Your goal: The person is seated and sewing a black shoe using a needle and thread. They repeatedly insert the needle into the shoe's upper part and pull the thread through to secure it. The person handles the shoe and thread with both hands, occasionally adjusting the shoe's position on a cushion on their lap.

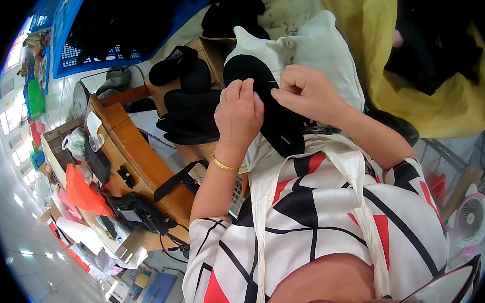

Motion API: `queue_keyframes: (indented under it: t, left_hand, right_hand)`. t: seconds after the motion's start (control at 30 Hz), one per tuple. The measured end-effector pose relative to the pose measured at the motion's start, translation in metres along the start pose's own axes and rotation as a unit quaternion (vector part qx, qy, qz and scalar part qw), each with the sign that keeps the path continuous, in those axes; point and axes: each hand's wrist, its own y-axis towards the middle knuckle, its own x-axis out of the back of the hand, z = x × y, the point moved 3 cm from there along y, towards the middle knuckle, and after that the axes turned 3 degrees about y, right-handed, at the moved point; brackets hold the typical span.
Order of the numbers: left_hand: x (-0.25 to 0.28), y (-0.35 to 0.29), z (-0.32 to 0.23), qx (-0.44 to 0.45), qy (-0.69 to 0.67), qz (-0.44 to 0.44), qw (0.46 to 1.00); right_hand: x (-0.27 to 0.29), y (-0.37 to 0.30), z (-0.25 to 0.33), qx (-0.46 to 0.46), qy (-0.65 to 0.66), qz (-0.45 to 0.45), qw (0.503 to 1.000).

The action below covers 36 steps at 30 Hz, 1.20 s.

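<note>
A long black foot-shaped piece (283,128), like a slipper or insole, lies slantwise over my lap on white cloth. My left hand (239,114), a gold bangle on its wrist, is closed with bent fingers on the left edge of this piece. To the right, my right hand (306,92) is closed in a pinch just beside the piece's right edge. A thin pale line like a needle or thread shows at its fingertips; it is too fine to tell which. More black foot-shaped pieces (190,117) are stacked on a cardboard box (202,151) left of my left hand.
A blue plastic crate (61,48) with dark items stands at the far left. On the right, a yellow sack (418,118) holds black items. A wooden table (138,163) with a red bag (84,189) is at the left. A small fan (472,219) stands at lower right.
</note>
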Motion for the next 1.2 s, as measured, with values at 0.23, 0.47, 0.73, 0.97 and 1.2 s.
queue_keyframes:
  t: [0.23, 0.47, 0.73, 0.97, 1.2]
  left_hand:
    - [-0.011, 0.003, 0.025, -0.050, 0.001, -0.061, 0.997]
    - [0.010, 0.033, 0.017, -0.135, -0.154, -0.019, 0.979]
    - [-0.049, -0.013, -0.041, -0.060, -0.399, 0.302, 0.864]
    - [-0.023, 0.023, -0.046, -0.002, -0.436, 0.257, 0.862]
    - [-0.033, 0.019, -0.066, 0.027, -0.327, 0.406, 0.853]
  right_hand:
    - [-0.010, 0.009, 0.004, -0.108, 0.103, 0.029, 0.988]
    - [0.006, -0.041, 0.041, -0.019, 0.026, -0.003, 0.999]
    - [0.051, -0.089, 0.023, 0.028, -0.202, 0.046, 0.978]
    - [0.077, -0.082, 0.030, -0.067, 0.087, -0.027, 0.994]
    - [0.056, -0.081, 0.054, -0.085, 0.233, 0.198, 0.948]
